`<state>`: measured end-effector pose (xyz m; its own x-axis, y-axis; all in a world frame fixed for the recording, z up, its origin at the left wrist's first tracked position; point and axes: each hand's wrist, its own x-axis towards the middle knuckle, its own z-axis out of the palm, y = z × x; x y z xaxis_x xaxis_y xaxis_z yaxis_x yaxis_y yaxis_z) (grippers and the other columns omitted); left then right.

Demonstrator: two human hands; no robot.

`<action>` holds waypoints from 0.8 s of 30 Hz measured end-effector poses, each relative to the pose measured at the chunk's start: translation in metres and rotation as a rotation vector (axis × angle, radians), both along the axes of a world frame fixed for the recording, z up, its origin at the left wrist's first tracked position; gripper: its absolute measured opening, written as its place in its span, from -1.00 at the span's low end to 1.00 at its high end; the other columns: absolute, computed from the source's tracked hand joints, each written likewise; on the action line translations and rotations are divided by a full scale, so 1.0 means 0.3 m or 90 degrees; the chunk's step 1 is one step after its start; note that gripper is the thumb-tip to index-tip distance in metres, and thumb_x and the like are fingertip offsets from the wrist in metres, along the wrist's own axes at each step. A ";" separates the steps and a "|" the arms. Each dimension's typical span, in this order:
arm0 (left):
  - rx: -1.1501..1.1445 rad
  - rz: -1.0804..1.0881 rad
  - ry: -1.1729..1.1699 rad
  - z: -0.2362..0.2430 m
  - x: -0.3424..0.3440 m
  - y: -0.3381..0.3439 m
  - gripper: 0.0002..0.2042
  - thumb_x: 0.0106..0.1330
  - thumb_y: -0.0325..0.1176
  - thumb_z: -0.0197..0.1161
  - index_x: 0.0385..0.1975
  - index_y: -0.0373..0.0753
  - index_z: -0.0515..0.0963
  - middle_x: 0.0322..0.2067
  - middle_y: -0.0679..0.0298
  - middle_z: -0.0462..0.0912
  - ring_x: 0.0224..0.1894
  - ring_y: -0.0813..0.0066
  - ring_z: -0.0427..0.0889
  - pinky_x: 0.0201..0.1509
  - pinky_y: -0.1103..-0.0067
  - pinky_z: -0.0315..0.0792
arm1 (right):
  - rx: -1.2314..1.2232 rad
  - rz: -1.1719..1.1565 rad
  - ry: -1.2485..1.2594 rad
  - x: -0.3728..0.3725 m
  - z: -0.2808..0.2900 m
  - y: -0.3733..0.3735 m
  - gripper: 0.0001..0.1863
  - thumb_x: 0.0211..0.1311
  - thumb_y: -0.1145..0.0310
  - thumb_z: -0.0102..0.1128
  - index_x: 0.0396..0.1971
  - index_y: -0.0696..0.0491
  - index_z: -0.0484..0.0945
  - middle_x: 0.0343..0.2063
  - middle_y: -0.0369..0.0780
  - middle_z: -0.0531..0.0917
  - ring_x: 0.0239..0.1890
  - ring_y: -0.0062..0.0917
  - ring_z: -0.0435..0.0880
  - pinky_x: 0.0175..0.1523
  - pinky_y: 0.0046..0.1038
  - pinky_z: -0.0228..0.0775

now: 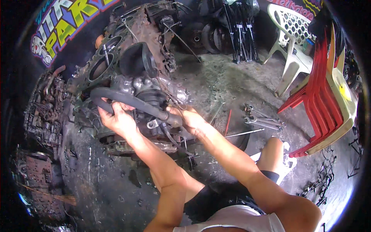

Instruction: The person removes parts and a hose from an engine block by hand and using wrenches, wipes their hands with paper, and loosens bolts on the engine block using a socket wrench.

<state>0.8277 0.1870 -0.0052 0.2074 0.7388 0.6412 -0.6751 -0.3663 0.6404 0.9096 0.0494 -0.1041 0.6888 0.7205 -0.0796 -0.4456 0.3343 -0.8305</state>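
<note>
A thick black rubber hose point(131, 101) arches across the near end of a greasy engine block point(135, 31). My left hand point(120, 120) is closed around the hose by its bent left part. At the hose's other end, my right hand point(188, 118) grips it beside a fitting; some of those fingers are hidden behind it. Just past the hose stands a dark, wide-mouthed tubular part point(135, 62). A metal socket tool point(105, 52) rests at the open cylinder bores on the left.
Several wrenches point(264, 121) lie on the floor at the right, near my knee. Stacked red plastic chairs point(322, 100) and a white chair point(295, 63) stand farther right. More greasy engine parts point(46, 108) sit along the left. A long thin rod point(245, 133) lies near my right forearm.
</note>
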 end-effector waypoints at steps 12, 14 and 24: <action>-0.008 0.026 -0.006 0.012 0.009 -0.021 -0.89 0.20 -0.62 -0.03 -0.31 -0.35 0.39 -0.57 0.29 0.44 -0.64 0.62 0.37 -0.61 0.66 0.30 | 0.012 -0.027 -0.034 0.008 -0.046 0.005 -0.69 0.07 0.27 0.30 -0.25 0.12 0.51 -0.39 -0.28 0.59 -0.38 -0.58 0.53 -0.26 -0.48 0.40; -0.007 0.037 0.007 0.010 0.002 -0.014 -0.89 0.20 -0.62 -0.02 -0.31 -0.35 0.39 -0.57 0.29 0.45 -0.63 0.62 0.38 -0.61 0.66 0.30 | 0.057 -0.026 0.102 -0.017 -0.031 0.016 -0.71 -0.01 0.40 0.36 -0.27 0.12 0.51 -0.37 -0.27 0.60 -0.36 -0.57 0.57 -0.25 -0.47 0.43; -0.008 0.046 0.015 0.021 -0.010 -0.013 -0.90 0.20 -0.61 -0.01 -0.32 -0.35 0.40 -0.55 0.29 0.46 -0.61 0.62 0.39 -0.58 0.67 0.31 | -0.023 0.040 0.084 -0.010 0.059 -0.057 -0.65 0.03 0.19 0.37 -0.26 0.07 0.54 -0.46 -0.35 0.56 -0.44 -0.65 0.50 -0.36 -0.56 0.32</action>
<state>0.8247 0.1831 0.0010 0.1683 0.7605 0.6272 -0.6325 -0.4047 0.6604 0.9066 0.0323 -0.0864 0.6249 0.7564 -0.1930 -0.5704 0.2737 -0.7744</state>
